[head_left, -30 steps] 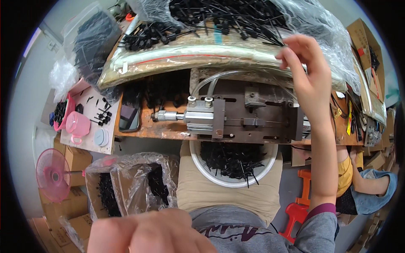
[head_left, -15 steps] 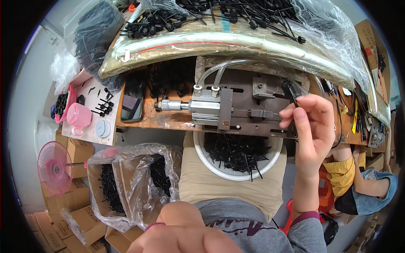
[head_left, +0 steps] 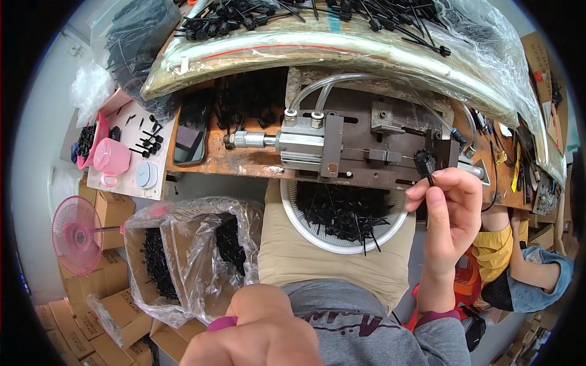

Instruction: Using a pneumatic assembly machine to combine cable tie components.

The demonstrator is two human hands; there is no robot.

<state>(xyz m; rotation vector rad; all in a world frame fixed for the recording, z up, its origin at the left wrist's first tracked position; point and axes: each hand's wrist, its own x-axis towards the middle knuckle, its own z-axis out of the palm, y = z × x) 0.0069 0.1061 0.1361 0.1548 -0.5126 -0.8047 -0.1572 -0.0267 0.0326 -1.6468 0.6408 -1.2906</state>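
My right hand pinches a black plastic part with a ribbed head and thin stem between thumb and fingers. The part stands head-up, in front of the right end of a metal pneumatic fixture. A thin rod runs from the fixture's cylinder through a small block toward the part. Close to the camera at the lower edge is my left hand, seen from its back; its fingers are hidden. On my lap, a white basket holds many black stemmed pieces.
Black parts lie on the plastic-covered shelf above. A phone sits left of the fixture. Further left are a pink cup, a pink fan and plastic-lined boxes. Another person is at the right.
My right hand has drawn the black part down toward me, slightly away from the fixture's end, and its ribbed head now shows upright. My left hand has shifted slightly left and down.
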